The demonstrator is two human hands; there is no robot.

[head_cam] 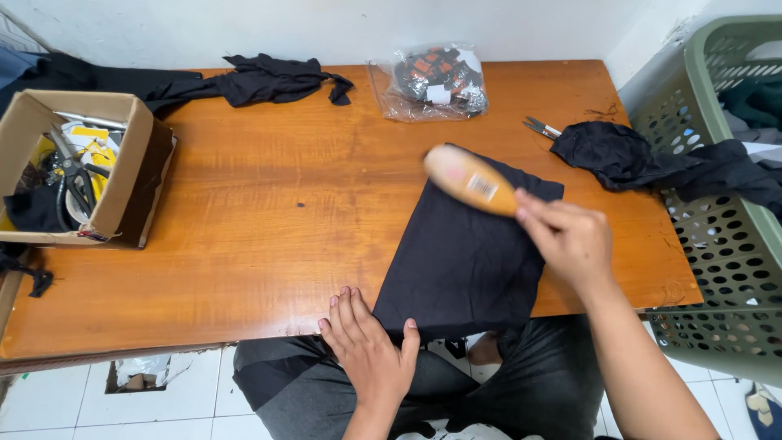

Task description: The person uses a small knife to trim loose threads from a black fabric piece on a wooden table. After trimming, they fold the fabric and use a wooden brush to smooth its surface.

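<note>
Folded black cloth (464, 257) flat on wooden table (269, 212). Left hand (368, 346) pressing its near corner, thumb on fabric. Right hand (570, 238) gripping wooden brush (471, 180) above cloth, blurred, possibly touching. Cardboard box (77, 167) far left, scissors (541, 128) beside crumpled black fabric (611, 153), green basket (721, 212) right.

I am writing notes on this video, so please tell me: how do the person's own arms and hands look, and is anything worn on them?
Both arms are bare up to the picture's edge: no sleeves show. The left hand and the right hand wear no gloves. I see no rings, watch or bracelet on either. The fingernails are short and plain. The right hand is slightly blurred, so small details there are hard to tell.
</note>
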